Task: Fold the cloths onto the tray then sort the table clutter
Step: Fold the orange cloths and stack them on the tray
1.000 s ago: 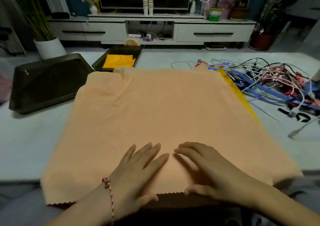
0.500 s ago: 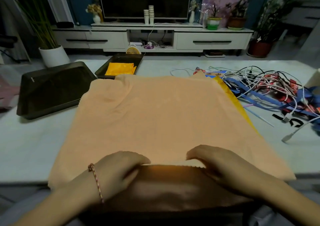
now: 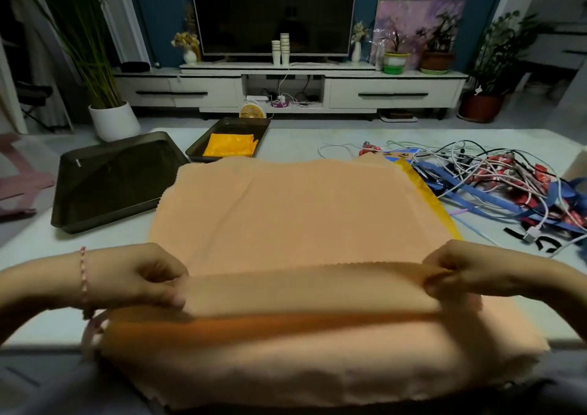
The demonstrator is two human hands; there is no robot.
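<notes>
A broad peach cloth (image 3: 295,211) lay spread over the middle of the pale surface (image 3: 301,138), its far edge reaching almost to the smaller tray (image 3: 244,124). The left hand (image 3: 143,275), with a braided bracelet (image 3: 83,275) at its wrist, had thumb and fingers pinched on the cloth's near left part. The right hand (image 3: 460,271) pinched the near right part in the same way. Between them a band of the cloth was lifted off the surface and pulled taut, a zigzag hem running along its upper line. Below that band the fabric was blurred and seemed to drape over the near edge of the surface toward the person. A yellow cloth (image 3: 438,211) showed as a narrow strip from under the peach one's right side. In the smaller tray lay a folded yellow cloth (image 3: 230,144). A larger dark tray (image 3: 117,179) sat to the left, just beside the peach cloth's far left corner. To the right, a tangle of cables (image 3: 495,173), blue straps (image 3: 460,192) and red packets (image 3: 571,217) was heaped together on the surface, apart from the hands
</notes>
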